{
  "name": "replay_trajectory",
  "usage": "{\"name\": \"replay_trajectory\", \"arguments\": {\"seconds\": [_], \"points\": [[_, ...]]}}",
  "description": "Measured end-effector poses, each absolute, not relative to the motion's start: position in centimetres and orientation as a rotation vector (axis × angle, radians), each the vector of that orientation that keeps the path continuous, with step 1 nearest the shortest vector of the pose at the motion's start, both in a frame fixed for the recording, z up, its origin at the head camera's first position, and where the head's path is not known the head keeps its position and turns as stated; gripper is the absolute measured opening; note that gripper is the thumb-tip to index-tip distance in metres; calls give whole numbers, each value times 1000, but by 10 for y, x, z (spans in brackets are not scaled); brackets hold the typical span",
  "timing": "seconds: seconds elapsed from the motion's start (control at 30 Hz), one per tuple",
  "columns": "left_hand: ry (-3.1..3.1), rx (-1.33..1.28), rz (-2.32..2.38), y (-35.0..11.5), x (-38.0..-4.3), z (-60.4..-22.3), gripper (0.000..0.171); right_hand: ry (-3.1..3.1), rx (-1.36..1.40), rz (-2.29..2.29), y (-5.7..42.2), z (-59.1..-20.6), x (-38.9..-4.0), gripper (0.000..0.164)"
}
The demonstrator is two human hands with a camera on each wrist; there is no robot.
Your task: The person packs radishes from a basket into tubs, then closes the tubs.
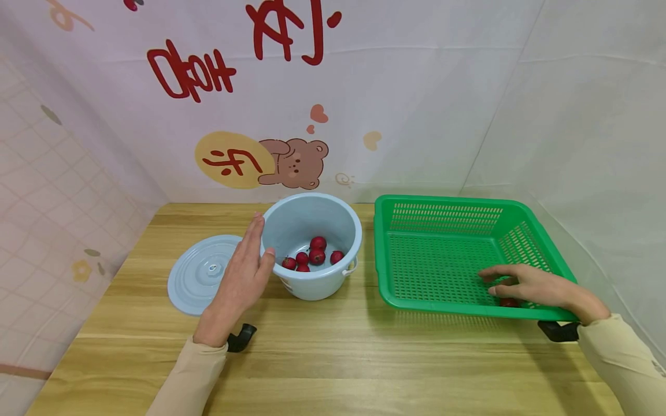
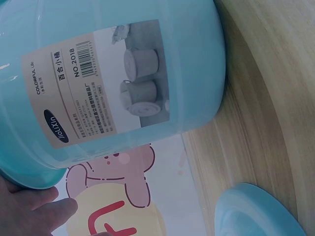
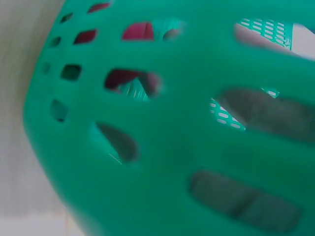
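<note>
In the head view, a light blue bucket (image 1: 312, 287) stands upright with several small round red fruits (image 1: 317, 256), which look like hawthorns, at its bottom. My left hand (image 1: 241, 274) is at the bucket's left rim, its fingers fairly straight and the thumb apart from them. Over on the right, my right hand (image 1: 536, 284) reaches into a green slotted basket (image 1: 437, 271), palm down with loosely bent fingers. A red hawthorn (image 1: 509, 302) lies beneath that hand by the basket's near wall, partly hidden. In the right wrist view the basket wall (image 3: 162, 172) covers most of the hand.
The bucket's round blue lid (image 1: 195, 277) lies flat on the wooden table (image 1: 333, 358), left of the bucket and partly behind my left hand. A white printed cloth (image 1: 426, 115) hangs along the table's back. The basket's near wall rises in front of my right fingers.
</note>
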State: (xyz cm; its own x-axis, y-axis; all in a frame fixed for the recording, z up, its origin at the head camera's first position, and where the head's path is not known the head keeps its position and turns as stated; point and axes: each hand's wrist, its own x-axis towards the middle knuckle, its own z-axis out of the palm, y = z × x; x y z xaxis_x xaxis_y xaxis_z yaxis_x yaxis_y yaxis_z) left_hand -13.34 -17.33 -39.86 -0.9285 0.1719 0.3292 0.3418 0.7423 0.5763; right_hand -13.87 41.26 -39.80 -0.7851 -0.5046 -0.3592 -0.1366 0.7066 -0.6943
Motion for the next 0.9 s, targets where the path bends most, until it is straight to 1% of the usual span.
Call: {"name": "replay_trajectory", "arguments": {"seconds": [0.13, 0.3, 0.53, 0.77, 0.9], "points": [[-2686, -408, -957, -173, -134, -399, 67, 2339, -523, -947, 415, -399, -140, 50], [-2683, -411, -954, -173, -135, -399, 67, 2191, -482, -1056, 417, -402, -141, 51], [-2688, -407, -948, -173, -136, -400, 67, 2139, -468, -1026, 415, -402, -141, 47], [-2684, -404, -948, -173, -135, -400, 66, 2117, -553, -1020, 416, -406, -143, 33], [-2686, -399, -947, -173, -135, -400, 66, 2191, -538, -967, 416, -405, -143, 31]]}}
